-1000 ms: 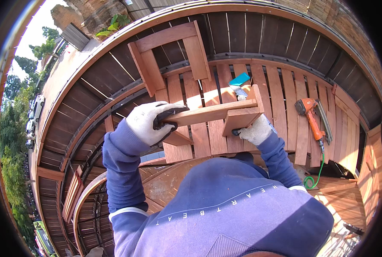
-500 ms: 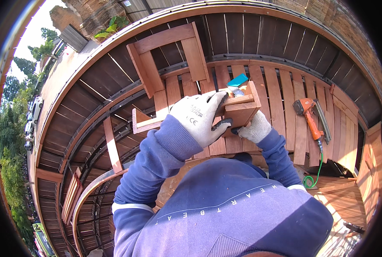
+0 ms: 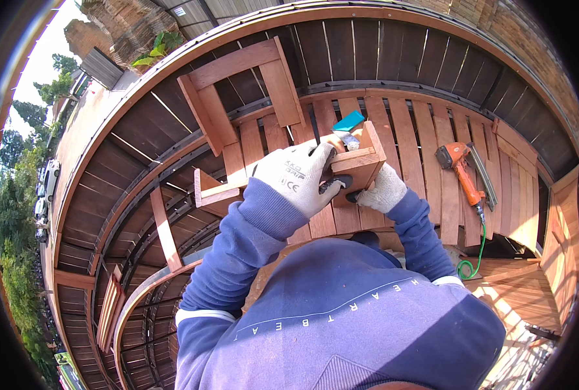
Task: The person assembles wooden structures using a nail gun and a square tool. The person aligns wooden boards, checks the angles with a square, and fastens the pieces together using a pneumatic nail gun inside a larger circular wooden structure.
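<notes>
A reddish-brown wooden frame (image 3: 362, 161), made of joined boards, is held up in front of my chest. My left hand (image 3: 292, 177), in a white glove with dark fingertips, wraps round its rail near the right corner, thumb below and fingers above. My right hand (image 3: 383, 190), gloved the same way, grips the lower edge of the end board; some of its fingers are hidden. The frame's left end (image 3: 214, 194) sticks out beyond my left wrist. Just behind the corner lie a flat turquoise piece (image 3: 348, 121) and a small whitish item (image 3: 350, 141), its kind unclear.
An orange nail gun (image 3: 459, 172) with a green hose (image 3: 474, 263) lies to the right on the slatted bench (image 3: 426, 169). A second wooden frame (image 3: 237, 71) stands at the back left. Stacked slats (image 3: 111, 305) lie lower left. A curved dark board wall (image 3: 393, 52) runs behind.
The view has shifted slightly, so the bench and tools sit a little further left. Both hands keep their hold on the wooden frame, which has barely moved.
</notes>
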### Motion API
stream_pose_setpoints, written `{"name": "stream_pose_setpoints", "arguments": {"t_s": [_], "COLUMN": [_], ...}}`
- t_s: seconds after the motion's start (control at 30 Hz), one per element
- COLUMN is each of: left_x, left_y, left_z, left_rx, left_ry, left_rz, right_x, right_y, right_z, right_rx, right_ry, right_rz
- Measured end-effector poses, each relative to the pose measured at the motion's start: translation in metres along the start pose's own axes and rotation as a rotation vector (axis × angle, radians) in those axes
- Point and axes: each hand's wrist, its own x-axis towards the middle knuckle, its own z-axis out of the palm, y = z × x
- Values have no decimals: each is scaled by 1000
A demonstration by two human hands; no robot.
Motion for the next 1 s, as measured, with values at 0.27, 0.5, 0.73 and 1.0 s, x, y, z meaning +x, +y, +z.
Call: {"name": "stream_pose_setpoints", "arguments": {"t_s": [0.27,0.5,0.73,1.0], "left_x": [-4,-3,-8,-7], "left_y": [-3,-3,-4,-5], "left_z": [-1,2,0,3], "left_rx": [-16,-28,-40,-44], "left_ry": [76,90,78,83], "left_rz": [0,-7,-9,2], "right_x": [1,3,4,8], "right_y": [-21,-30,-11,-1], "right_z": [-3,-5,3,2], "right_rx": [37,77,-35,-317], "right_ry": [-6,-41,-58,-128], "right_rz": [49,83,-69,-126]}}
